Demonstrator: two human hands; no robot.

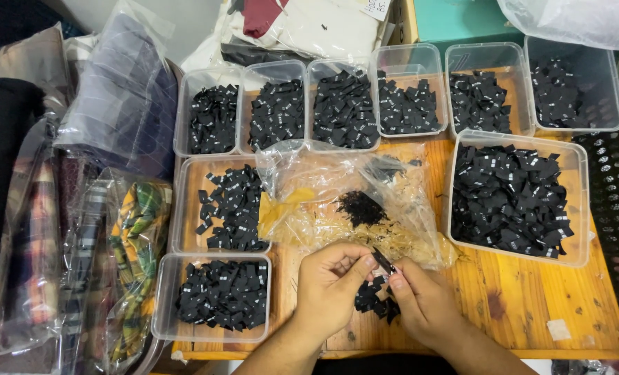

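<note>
Now my left hand (333, 281) and right hand (420, 298) pinch one black label (383, 261) together. Gently, I'd keep fingertips at its edges, above the near pile (372, 300).

A wooden table (531, 292) carries clear tubs of black labels: six (344, 107) along its far edge, two (215, 298) down its left edge, a bigger one (514, 201) at the right. A plastic bag (351, 201) lies mid-table, and loose labels (372, 300) lie at the near edge.

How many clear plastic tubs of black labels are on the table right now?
9. Six tubs stand in a row along the back, one large tub sits at the right, and two tubs are stacked front-to-back at the left. None looks hidden.
</note>
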